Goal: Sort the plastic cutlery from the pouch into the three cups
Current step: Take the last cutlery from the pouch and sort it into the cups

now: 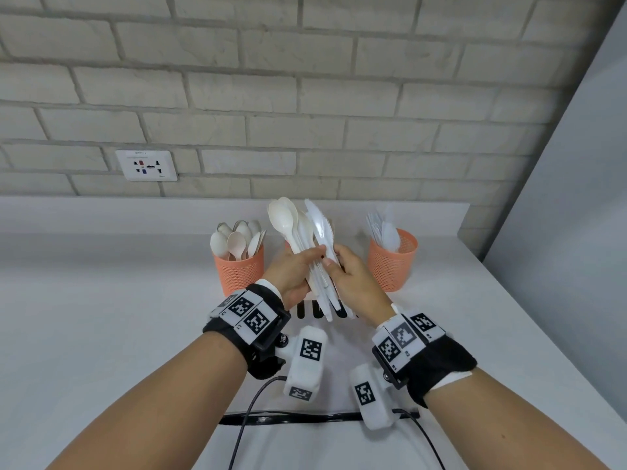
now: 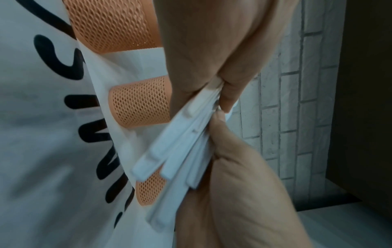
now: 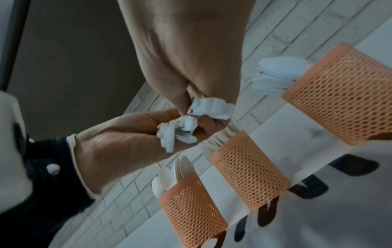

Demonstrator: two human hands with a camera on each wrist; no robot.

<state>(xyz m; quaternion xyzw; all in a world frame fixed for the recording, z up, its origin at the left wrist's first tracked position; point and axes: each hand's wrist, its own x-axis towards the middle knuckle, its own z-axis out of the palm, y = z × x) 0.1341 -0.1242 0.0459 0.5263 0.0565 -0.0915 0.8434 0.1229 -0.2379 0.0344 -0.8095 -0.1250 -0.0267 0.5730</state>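
Left hand (image 1: 293, 271): grips cutlery bundle (image 1: 307, 245).
Right hand (image 1: 353, 279): pinches the bundle's handles.
Cups (image 1: 239, 271): three, behind the hands.

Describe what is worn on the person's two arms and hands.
Both forearms are bare. Each wrist carries a black strap topped with white blocks bearing black square-code markers. A white camera housing, also marked, hangs under each wrist, with a black cable trailing off. The fingers are ungloved.

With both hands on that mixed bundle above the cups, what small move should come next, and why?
Probably the right hand should slide one clear knife out of the bundle that the left hand grips. Spoons and knives are still mixed in it, and the right fingers already pinch at the knife side.
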